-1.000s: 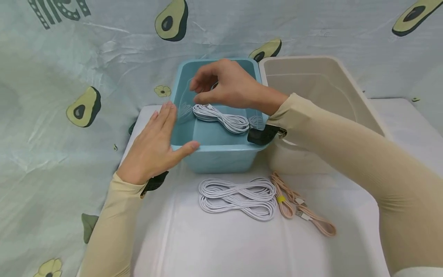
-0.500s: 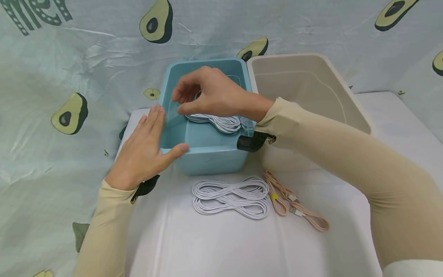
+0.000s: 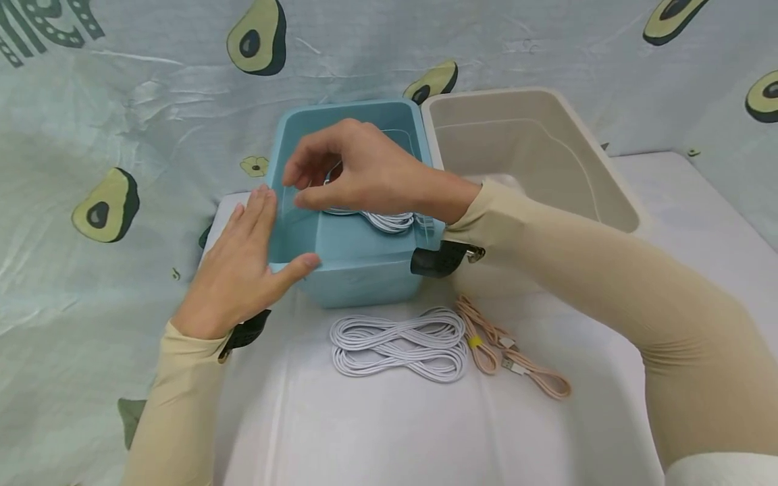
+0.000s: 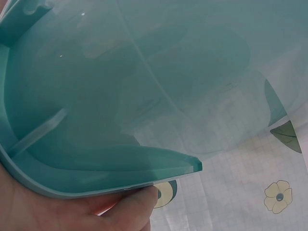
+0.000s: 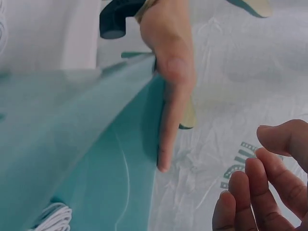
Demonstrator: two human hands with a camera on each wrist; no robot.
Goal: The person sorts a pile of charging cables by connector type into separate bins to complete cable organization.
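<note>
Flat fingers of my left hand rest along the left rim of the light blue bin, the thumb spread over its front corner. Over that bin hovers my right hand, fingers loosely bent, thumb apart from them. The right wrist view shows nothing between those fingers. Inside the bin lies a bundled white cable, partly hidden behind the right hand. The left wrist view looks at the bin's outer wall from close by, with part of my left hand below.
A taller beige bin stands against the blue one's right side. In front, on the white tablecloth, lies a larger white cable coil. Beside it are two peach cables, one with a yellow tie, the other with a USB plug.
The head view has shifted, so bins and cables sit further left. My right hand now covers more of the cable in the bin. My left hand stays on the rim.
</note>
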